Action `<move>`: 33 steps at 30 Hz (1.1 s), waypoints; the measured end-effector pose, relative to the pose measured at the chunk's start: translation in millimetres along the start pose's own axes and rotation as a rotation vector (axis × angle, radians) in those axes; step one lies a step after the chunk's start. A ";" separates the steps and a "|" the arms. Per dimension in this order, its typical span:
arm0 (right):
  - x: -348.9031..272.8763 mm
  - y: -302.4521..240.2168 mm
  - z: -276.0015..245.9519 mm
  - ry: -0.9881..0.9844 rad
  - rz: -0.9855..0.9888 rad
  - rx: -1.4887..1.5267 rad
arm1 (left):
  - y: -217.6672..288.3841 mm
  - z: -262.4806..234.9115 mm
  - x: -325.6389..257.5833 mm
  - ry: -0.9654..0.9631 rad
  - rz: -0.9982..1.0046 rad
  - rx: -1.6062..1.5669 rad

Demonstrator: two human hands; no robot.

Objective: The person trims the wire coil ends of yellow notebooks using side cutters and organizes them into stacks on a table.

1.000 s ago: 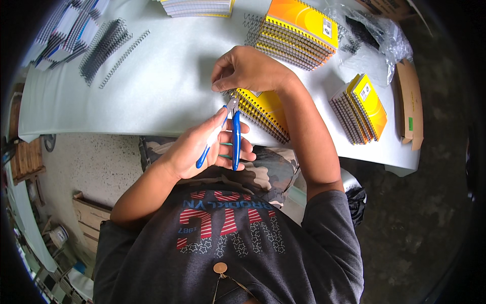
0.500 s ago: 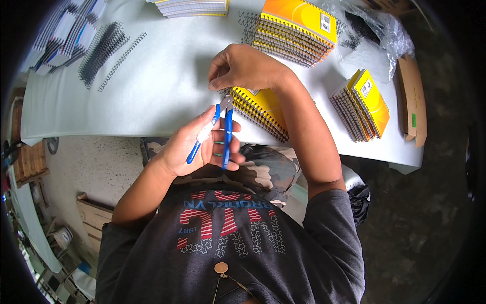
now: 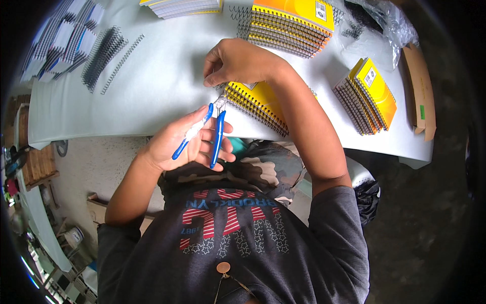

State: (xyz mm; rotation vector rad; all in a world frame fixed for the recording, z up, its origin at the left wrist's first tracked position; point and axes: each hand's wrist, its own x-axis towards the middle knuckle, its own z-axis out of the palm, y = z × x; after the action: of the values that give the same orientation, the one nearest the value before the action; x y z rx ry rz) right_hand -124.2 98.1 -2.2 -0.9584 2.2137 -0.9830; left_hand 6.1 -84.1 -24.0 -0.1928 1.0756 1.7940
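Note:
In my left hand [image 3: 190,142] are wire cutters [image 3: 218,137] with blue handles. Their handles stand apart across my palm and fingers, with white wrapping on one. The cutters' metal jaws are at the left end of the dark spiral wire on a yellow spiral notebook [image 3: 266,104], which lies near the table's front edge. My right hand [image 3: 240,61] bends over that same corner, thumb and forefinger pinched together just beyond the jaws. Whatever the pinch holds is too small to tell. My right forearm covers part of the notebook.
A stack of yellow spiral notebooks [image 3: 288,30] stands behind my right hand, and a smaller stack [image 3: 368,96] at right. Loose black spiral coils [image 3: 104,58] lie at left beside stacked books [image 3: 63,43]. Clear plastic [image 3: 397,30] and a cardboard piece [image 3: 419,91] line the right edge.
The whole view has shifted slightly. Both hands keep nearly the same places at the notebook's corner, and the cutters' handles are still apart.

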 end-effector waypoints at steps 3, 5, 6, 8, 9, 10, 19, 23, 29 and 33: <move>0.3 3.7 1.3 0.004 -0.009 -0.004 | -9.4 -1.2 5.5 -0.148 -0.022 -0.375; 0.3 3.3 1.8 0.016 -0.025 0.001 | -12.7 -8.4 6.9 -0.238 -0.015 -0.428; -0.4 3.0 0.5 0.011 -0.012 0.001 | -9.1 -5.7 7.9 -0.337 -0.005 -0.484; -1.0 4.7 -0.2 0.010 -0.001 0.005 | 0.6 5.7 1.7 -0.220 -0.037 -0.452; -0.5 5.0 0.1 0.010 -0.008 0.005 | 5.1 12.1 -1.7 -0.103 -0.062 -0.420; -0.3 4.8 0.5 0.011 -0.015 0.005 | 2.9 8.4 -0.4 -0.099 -0.063 -0.417; 0.2 5.9 1.5 0.006 0.000 0.019 | 14.0 35.9 3.2 0.647 -0.013 1.271; 0.2 6.2 1.1 0.026 -0.040 -0.002 | 20.9 27.8 -5.3 0.499 -0.083 0.944; -0.3 4.2 1.2 0.004 -0.027 -0.019 | -10.3 1.4 -3.4 -0.103 -0.063 -0.304; -1.7 3.6 0.5 0.006 -0.025 -0.022 | -11.5 7.3 -0.4 0.004 -0.093 -0.424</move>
State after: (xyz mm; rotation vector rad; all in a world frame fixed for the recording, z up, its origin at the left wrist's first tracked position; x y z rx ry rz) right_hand -124.2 101.0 -5.1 -0.9961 2.2268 -0.9760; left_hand 18.0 -77.7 -26.2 -0.4943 0.6649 1.9180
